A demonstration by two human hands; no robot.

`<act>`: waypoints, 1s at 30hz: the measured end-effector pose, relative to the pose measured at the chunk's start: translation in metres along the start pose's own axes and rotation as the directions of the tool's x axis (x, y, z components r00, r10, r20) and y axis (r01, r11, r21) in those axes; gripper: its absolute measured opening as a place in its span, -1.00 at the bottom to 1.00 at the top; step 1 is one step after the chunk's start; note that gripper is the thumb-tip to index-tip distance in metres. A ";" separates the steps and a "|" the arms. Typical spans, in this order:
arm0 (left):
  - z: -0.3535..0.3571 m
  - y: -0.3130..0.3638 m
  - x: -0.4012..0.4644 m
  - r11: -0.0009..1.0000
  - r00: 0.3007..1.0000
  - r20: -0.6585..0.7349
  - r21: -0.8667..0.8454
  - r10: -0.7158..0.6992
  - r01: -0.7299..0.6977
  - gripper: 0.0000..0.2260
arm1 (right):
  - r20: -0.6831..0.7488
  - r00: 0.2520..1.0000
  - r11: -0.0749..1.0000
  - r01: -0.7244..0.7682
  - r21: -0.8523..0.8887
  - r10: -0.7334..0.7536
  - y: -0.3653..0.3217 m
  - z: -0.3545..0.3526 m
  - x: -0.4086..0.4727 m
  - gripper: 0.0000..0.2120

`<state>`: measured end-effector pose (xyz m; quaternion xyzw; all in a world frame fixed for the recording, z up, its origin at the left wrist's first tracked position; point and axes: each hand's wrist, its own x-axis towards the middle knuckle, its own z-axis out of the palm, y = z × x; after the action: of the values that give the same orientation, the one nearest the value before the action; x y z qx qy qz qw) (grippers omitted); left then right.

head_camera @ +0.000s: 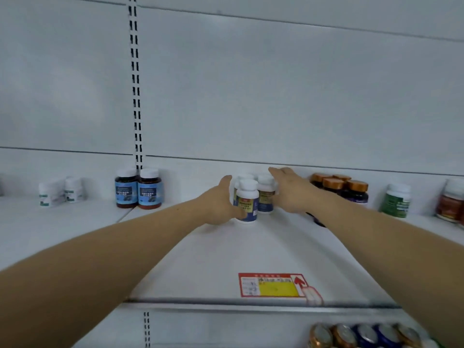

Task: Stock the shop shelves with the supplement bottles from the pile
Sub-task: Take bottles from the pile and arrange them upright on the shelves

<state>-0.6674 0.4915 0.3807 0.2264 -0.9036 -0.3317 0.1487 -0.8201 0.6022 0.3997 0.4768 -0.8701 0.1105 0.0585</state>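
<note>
A small cluster of white-capped supplement bottles with dark blue and yellow labels (pixel 248 200) stands at the back of the white shelf (pixel 226 259). My left hand (pixel 221 199) holds the front bottle from its left side, thumb across the lower label. From the right, my right hand (pixel 288 190) lies against the cluster with straight fingers beside the rear bottle (pixel 265 194). Both arms reach in over the shelf.
Two blue-label brown bottles (pixel 138 189) stand left of the cluster, white bottles (pixel 60 192) farther left. Gold-capped dark bottles (pixel 346 188), a green-label bottle (pixel 396 200) and a red-label bottle (pixel 450 204) stand right. A red-yellow price tag (pixel 273 285) sits on the shelf's front edge. Bottle lids (pixel 364 335) show below.
</note>
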 end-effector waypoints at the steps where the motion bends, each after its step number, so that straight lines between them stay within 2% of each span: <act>1: 0.006 0.002 0.005 0.999 1.000 -0.015 -0.034 -0.014 0.013 -0.29 | 0.008 1.000 1.000 0.015 0.012 -0.015 0.004 0.002 0.005 -0.29; 7: 0.027 -0.002 0.020 0.997 0.993 -0.102 -0.057 -0.051 0.045 -0.48 | -0.025 0.995 0.995 0.095 0.040 -0.094 0.018 0.018 0.024 -0.48; 13: 0.026 -0.007 0.020 0.998 0.988 -0.148 0.020 -0.051 0.054 -0.67 | -0.040 0.993 0.990 0.114 0.087 -0.111 0.020 0.015 0.028 -0.50; 24: 0.031 -0.007 0.026 0.998 0.984 -0.179 0.058 -0.018 0.029 -0.54 | -0.069 0.991 0.990 0.117 0.084 -0.111 0.017 0.019 0.024 -0.54; 30: 0.024 -0.002 0.017 0.997 0.995 -0.095 0.065 -0.025 0.031 -0.38 | -0.050 0.994 0.995 0.096 0.038 -0.094 0.016 0.009 0.017 -0.43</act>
<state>-0.6914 0.4942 0.3639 0.2593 -0.9029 -0.2925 0.1786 -0.8428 0.5946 0.3925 0.5158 -0.8424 0.1365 0.0751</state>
